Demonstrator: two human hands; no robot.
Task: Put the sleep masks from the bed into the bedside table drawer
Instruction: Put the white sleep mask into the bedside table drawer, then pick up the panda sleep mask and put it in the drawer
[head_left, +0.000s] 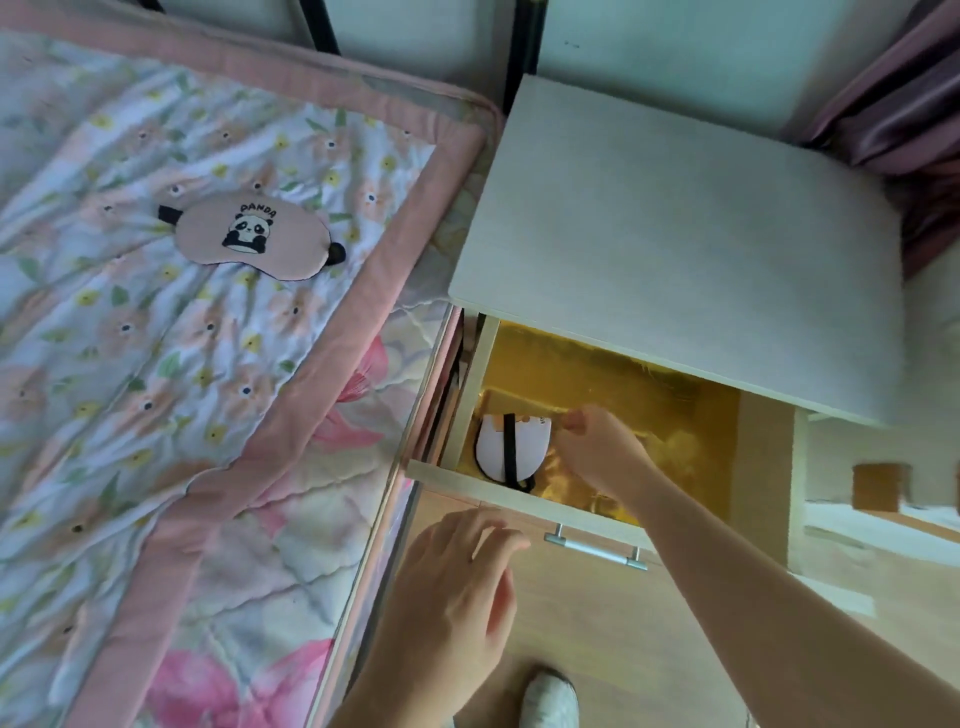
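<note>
The bedside table drawer (524, 491) is standing pulled out, its gold-lined floor mostly bare to the right. A white sleep mask (511, 447) is lying in its left near corner. The right hand (597, 447) is reaching inside just beside it, fingers pinched, apparently on nothing. The left hand (457, 587) is hovering loose before the drawer's front edge. A pink panda sleep mask (254, 236) is lying on the floral quilt (156, 364), well apart.

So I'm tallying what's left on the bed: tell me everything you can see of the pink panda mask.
The pink panda mask lies flat, face up, on the floral quilt, untouched by either hand. It looks like soft fabric, eye-mask shaped with dark edge piping, printed with a cartoon panda under the word PANDA. Black strap ends show at both sides. It sits tilted, well away from the open drawer.
</note>
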